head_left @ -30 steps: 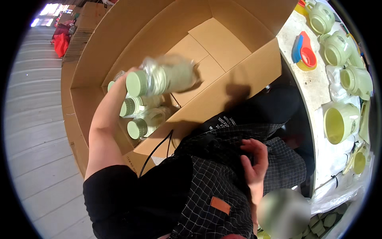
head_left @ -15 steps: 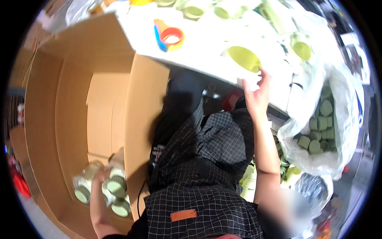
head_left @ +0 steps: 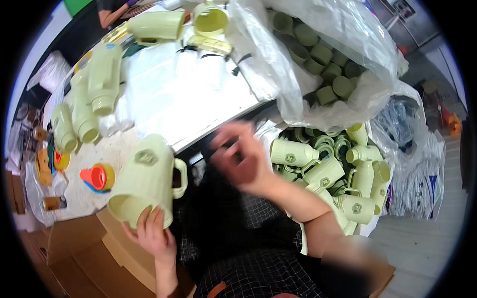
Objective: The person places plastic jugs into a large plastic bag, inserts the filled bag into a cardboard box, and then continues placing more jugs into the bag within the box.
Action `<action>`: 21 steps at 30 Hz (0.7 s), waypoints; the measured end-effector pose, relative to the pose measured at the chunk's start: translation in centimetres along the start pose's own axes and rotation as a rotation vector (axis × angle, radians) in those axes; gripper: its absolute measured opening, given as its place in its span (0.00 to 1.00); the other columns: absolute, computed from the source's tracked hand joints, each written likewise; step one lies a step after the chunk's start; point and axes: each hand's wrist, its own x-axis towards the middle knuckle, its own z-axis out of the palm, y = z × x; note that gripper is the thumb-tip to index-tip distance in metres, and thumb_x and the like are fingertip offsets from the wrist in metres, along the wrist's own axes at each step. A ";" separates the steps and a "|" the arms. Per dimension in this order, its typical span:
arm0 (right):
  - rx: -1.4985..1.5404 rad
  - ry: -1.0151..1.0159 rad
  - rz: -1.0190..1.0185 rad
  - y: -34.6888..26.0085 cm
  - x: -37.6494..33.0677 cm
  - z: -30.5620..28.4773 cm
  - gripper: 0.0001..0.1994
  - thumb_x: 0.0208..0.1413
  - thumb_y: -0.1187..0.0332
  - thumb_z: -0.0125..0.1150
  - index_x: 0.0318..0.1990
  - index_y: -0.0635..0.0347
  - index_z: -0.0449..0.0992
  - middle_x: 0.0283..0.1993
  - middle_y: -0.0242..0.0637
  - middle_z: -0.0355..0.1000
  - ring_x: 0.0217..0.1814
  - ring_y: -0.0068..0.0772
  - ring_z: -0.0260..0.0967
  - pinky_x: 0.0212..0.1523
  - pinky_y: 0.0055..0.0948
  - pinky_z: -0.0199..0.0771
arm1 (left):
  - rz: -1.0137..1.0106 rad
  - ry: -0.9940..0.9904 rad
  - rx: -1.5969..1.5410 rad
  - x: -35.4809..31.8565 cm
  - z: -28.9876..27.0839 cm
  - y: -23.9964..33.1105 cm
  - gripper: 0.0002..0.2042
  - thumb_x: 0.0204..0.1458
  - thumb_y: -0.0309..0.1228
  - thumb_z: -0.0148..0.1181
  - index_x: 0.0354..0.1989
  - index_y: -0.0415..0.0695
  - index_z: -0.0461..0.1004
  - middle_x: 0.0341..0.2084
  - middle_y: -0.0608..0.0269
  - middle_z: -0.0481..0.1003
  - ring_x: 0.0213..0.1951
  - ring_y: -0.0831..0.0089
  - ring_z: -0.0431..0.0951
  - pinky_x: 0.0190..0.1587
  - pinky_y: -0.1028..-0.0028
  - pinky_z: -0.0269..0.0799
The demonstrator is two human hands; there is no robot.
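Note:
My left hand (head_left: 153,236) grips the rim of a pale green flask casing (head_left: 149,174), its thumb inside the mouth. The casing is a hollow shell with a side handle and a round emblem. It is tilted, its wide open end toward me, at the table's near edge. My right hand (head_left: 241,156) hangs off the table edge to the right of the handle. It is blurred, its fingers bent and apart, with nothing visible in them. Farther back on the table lie more green casings (head_left: 104,79) and another casing (head_left: 211,22) with its mouth showing.
A clear plastic bag (head_left: 343,116) of green cups stands at the back right. Below it, several handled casings (head_left: 323,171) are heaped in a sack. A cardboard box (head_left: 74,243) is at lower left. Tape rolls (head_left: 102,177) lie on the white table (head_left: 149,94); a person's arm (head_left: 112,17) shows beyond.
My view has swung right. My left hand has left the bottles in the cardboard box and now holds the casing. My right hand has come away from the casing on the table.

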 end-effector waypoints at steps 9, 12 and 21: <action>-1.223 0.304 -0.161 21.7 14.3 -21.5 0.12 0.48 0.75 0.61 0.41 0.62 0.73 0.59 0.46 0.68 0.62 0.54 0.65 0.59 0.47 0.69 | -0.954 0.534 -0.952 2.5 -0.6 -3.2 0.17 0.68 0.32 0.46 0.57 0.33 0.69 0.54 0.57 0.74 0.56 0.66 0.72 0.61 0.62 0.64; -1.191 0.086 0.296 30.5 17.5 -24.8 0.13 0.48 0.74 0.63 0.43 0.62 0.74 0.60 0.46 0.67 0.65 0.52 0.62 0.59 0.46 0.71 | -0.964 0.416 -1.477 5.6 2.6 -3.8 0.21 0.68 0.37 0.45 0.63 0.35 0.66 0.61 0.56 0.70 0.63 0.65 0.69 0.66 0.63 0.60; 0.245 0.516 0.245 14.7 5.1 -13.0 0.29 0.61 0.54 0.62 0.64 0.61 0.64 0.61 0.43 0.68 0.62 0.42 0.66 0.62 0.41 0.67 | -1.076 0.403 -1.702 6.1 3.2 -0.5 0.20 0.67 0.34 0.47 0.59 0.32 0.67 0.58 0.51 0.73 0.59 0.63 0.73 0.64 0.63 0.66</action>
